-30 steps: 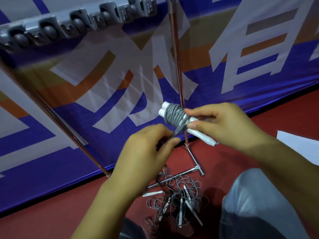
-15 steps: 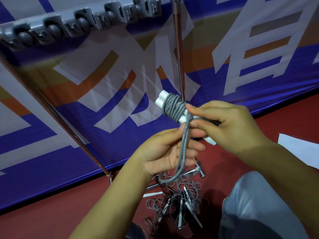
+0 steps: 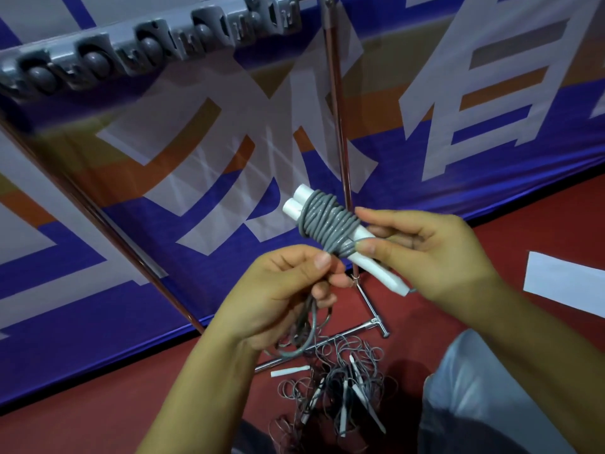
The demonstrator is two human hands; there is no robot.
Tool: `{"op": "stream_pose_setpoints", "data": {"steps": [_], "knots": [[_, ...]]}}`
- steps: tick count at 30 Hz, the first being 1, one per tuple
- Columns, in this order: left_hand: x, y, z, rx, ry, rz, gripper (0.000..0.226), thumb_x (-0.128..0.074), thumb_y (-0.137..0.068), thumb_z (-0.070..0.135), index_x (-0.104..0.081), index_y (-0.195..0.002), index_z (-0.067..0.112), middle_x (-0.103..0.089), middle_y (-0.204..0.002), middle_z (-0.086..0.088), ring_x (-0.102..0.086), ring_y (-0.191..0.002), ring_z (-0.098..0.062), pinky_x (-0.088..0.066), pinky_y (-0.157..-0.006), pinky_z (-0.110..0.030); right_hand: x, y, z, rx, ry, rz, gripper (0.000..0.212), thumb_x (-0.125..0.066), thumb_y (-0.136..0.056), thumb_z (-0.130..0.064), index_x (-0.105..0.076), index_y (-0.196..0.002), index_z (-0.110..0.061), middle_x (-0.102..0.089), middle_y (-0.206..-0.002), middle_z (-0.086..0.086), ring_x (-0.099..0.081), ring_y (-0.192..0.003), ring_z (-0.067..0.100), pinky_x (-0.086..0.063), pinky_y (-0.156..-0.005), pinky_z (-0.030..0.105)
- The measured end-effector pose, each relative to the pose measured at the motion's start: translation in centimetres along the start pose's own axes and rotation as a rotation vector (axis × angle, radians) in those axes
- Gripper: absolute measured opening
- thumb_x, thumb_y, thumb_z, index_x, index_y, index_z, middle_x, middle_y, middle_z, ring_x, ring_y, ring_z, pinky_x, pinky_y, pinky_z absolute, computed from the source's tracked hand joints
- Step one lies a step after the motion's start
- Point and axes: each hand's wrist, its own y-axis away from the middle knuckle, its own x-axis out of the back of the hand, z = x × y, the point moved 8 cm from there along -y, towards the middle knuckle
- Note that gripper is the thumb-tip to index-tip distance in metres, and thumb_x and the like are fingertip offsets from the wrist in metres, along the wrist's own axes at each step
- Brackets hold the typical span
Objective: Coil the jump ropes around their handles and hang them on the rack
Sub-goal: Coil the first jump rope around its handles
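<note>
A grey jump rope (image 3: 329, 222) is wound in several turns round its two white handles (image 3: 299, 199), held side by side. My right hand (image 3: 422, 249) grips the handles from the right, thumb pressing the lowest turns. My left hand (image 3: 281, 290) pinches the rope's free end just below the coil; a loose loop (image 3: 302, 342) hangs under that hand. The grey rack bar (image 3: 150, 50) with its row of clips runs across the top left, on chrome poles (image 3: 337, 109).
A tangle of more grey ropes with white handles (image 3: 334, 394) lies on the red floor by the rack's chrome foot (image 3: 376, 322). A blue, white and orange banner (image 3: 458, 109) hangs behind. My knee (image 3: 465, 388) is at lower right; white paper (image 3: 563, 283) lies at right.
The loose loop under my left hand has shortened as more rope went onto the handles. My left hand now pinches the rope close to the coil.
</note>
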Motion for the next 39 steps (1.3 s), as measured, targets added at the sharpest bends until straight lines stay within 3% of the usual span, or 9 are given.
{"op": "stream_pose_setpoints", "data": {"steps": [6,10,15,24,30,32,34,37,39], "knots": [[0.3,1.8,1.5,-0.099,-0.165,0.079,0.025,-0.070,-0.072,-0.005,-0.078,-0.087,0.015,-0.073,-0.083,-0.008,-0.067,-0.066,-0.010,-0.055,-0.064,-0.023,0.1,0.0,-1.0,-0.023,-0.069,0.008,0.033,-0.071,-0.058,-0.021,-0.069,-0.091,-0.024,-0.075,-0.080,-0.007,-0.071,-0.076,0.006,-0.053,-0.066,0.015],[0.8,2.0,1.3,-0.102,-0.222,0.110,0.025,-0.058,-0.075,0.004,-0.077,-0.086,0.015,-0.073,-0.078,-0.009,-0.068,-0.066,-0.013,-0.055,-0.063,-0.022,0.3,0.0,-1.3,-0.067,-0.207,-0.021,0.031,-0.068,-0.058,-0.012,-0.070,-0.089,-0.015,-0.074,-0.073,0.002,-0.070,-0.062,0.013,-0.053,-0.056,0.018],[1.1,0.9,1.1,-0.047,-0.309,0.099,0.019,-0.080,-0.060,0.002,-0.071,-0.062,0.019,-0.070,-0.066,-0.011,-0.066,-0.055,-0.014,-0.054,-0.057,-0.023,-0.6,-0.2,-0.6,-0.114,-0.292,-0.144,0.029,-0.073,-0.050,-0.022,-0.078,-0.079,-0.021,-0.074,-0.076,0.008,-0.069,-0.057,0.019,-0.052,-0.051,0.020],[0.7,-0.1,2.1,-0.149,-0.626,0.191,0.046,-0.082,-0.053,0.032,-0.041,-0.056,0.010,-0.047,-0.041,0.006,-0.049,-0.039,-0.003,-0.039,-0.043,-0.016,-1.3,-0.9,1.2,-0.242,-0.493,-0.357,0.059,-0.094,-0.036,-0.041,-0.078,-0.087,-0.017,-0.072,-0.073,0.006,-0.063,-0.049,0.012,-0.048,-0.044,0.016],[0.2,-1.0,1.3,-0.268,-0.692,0.143,0.070,-0.077,-0.045,0.071,-0.050,-0.053,0.008,-0.046,-0.049,-0.004,-0.042,-0.050,-0.018,-0.038,-0.052,-0.024,-2.0,0.0,0.6,-0.214,-0.514,-0.534,0.041,-0.089,-0.048,-0.042,-0.079,-0.083,-0.025,-0.072,-0.069,0.001,-0.063,-0.047,0.007,-0.048,-0.042,0.012],[-0.8,-0.8,1.2,-0.286,-0.653,0.011,0.050,-0.081,-0.070,0.041,-0.059,-0.065,-0.005,-0.058,-0.064,-0.009,-0.055,-0.065,-0.016,-0.045,-0.068,-0.025,-2.8,0.5,-0.3,-0.176,-0.566,-0.711,0.031,-0.076,-0.072,-0.032,-0.075,-0.100,-0.020,-0.075,-0.085,-0.001,-0.069,-0.060,0.005,-0.052,-0.051,0.012],[-0.1,-0.8,1.0,-0.258,-0.668,0.008,0.023,-0.070,-0.084,0.011,-0.067,-0.061,0.012,-0.069,-0.070,0.012,-0.059,-0.067,0.012,-0.046,-0.067,-0.009,-3.1,1.0,-1.0,-0.159,-0.583,-0.849,0.031,-0.063,-0.085,-0.018,-0.069,-0.114,-0.010,-0.074,-0.101,0.002,-0.071,-0.078,0.008,-0.056,-0.062,0.016],[-0.1,-0.4,0.6,-0.196,-0.625,-0.158,0.019,-0.073,-0.070,0.019,-0.073,-0.078,0.035,-0.066,-0.082,0.019,-0.060,-0.072,0.003,-0.049,-0.066,-0.023,-3.3,1.5,-1.0,-0.202,-0.360,-0.898,0.033,-0.079,-0.071,-0.028,-0.075,-0.102,-0.017,-0.074,-0.098,0.004,-0.071,-0.084,0.015,-0.056,-0.071,0.021],[0.1,-0.8,0.6,-0.168,-0.579,-0.204,0.024,-0.072,-0.075,0.007,-0.077,-0.086,0.028,-0.064,-0.084,0.012,-0.061,-0.075,-0.005,-0.049,-0.070,-0.022,-3.1,1.9,-0.9,-0.224,-0.146,-0.928,0.038,-0.086,-0.059,-0.041,-0.078,-0.092,-0.025,-0.071,-0.089,0.017,-0.064,-0.078,0.031,-0.054,-0.066,0.026]]}}
